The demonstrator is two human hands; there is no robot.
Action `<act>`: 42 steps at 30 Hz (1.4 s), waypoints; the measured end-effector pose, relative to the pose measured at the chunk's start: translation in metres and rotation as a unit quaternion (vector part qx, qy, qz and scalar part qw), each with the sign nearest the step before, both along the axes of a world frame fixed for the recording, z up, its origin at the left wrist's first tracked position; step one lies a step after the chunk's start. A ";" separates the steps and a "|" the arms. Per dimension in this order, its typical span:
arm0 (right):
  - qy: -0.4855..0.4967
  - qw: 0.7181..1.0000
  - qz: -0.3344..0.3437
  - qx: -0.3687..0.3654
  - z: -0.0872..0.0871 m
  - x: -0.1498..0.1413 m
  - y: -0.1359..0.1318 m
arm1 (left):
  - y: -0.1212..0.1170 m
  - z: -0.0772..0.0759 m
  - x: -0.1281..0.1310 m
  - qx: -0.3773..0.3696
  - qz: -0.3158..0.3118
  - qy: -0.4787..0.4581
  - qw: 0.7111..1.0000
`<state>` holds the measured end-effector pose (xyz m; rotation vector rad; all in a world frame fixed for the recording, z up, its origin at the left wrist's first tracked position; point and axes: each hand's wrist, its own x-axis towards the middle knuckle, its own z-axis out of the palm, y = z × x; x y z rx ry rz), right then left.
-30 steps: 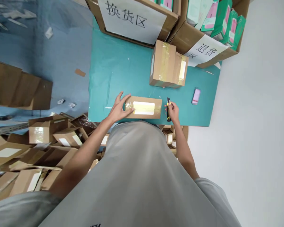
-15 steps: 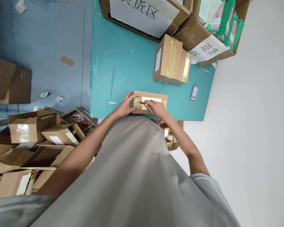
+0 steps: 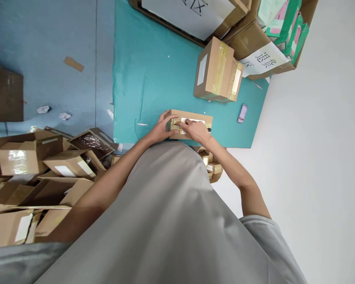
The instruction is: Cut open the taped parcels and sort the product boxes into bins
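the carton (image 3: 191, 114) lies under right hand (image 3: 196, 131) gripping cutter (image 3: 209, 129), left hand (image 3: 162, 128) clasping its end.

The small carton (image 3: 192, 114) was brown, the worktop (image 3: 154, 75) teal, the floor (image 3: 59, 35) blue, and the shirt (image 3: 168, 213) plain grey.

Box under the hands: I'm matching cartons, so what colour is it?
Brown box, clearest in the head view.

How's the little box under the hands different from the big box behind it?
The little cardboard box looks smaller and lower than the big cardboard box. The left hand holds the little cardboard box; no hand touches the big one. The right hand partly hides the little one's white label; the big one's label shows whole. Both have yellowish tape.
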<state>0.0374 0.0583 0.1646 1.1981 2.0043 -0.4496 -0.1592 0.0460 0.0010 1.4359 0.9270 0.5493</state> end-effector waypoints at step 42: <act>0.028 0.999 0.018 -0.001 0.004 0.160 -0.003 | -0.011 0.030 0.097 0.055 0.329 0.217 0.917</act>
